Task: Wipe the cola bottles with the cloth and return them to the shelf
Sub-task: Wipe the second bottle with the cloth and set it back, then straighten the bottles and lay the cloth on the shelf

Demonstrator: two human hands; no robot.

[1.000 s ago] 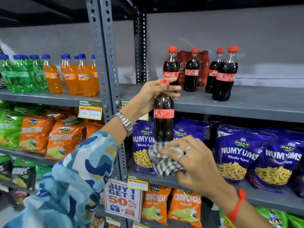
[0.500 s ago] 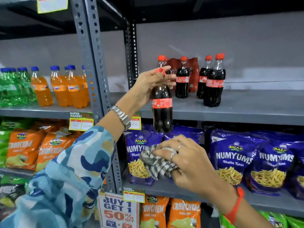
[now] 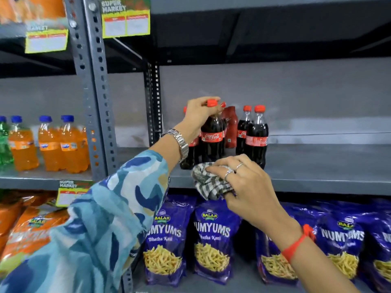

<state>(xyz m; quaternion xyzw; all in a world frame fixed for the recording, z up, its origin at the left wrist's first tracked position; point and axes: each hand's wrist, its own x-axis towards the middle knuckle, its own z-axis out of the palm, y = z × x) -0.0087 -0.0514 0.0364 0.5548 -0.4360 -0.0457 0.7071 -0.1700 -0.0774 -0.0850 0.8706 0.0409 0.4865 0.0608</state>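
Raised from mid-air, the cola bottle point(image 3: 212, 136) reached the shelf point(image 3: 317, 172), my left hand point(image 3: 201, 117) pinching its neck, right hand point(image 3: 247, 187) bunching the checked cloth point(image 3: 208, 182); full, heavy, probably slick.

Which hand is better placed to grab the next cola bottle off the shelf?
Left. The left hand grips a bottle at the shelf; the right hand is full of cloth.

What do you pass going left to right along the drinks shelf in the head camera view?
green bottle → orange soda bottles → shelf upright → left hand on the cola bottle → two more cola bottles.
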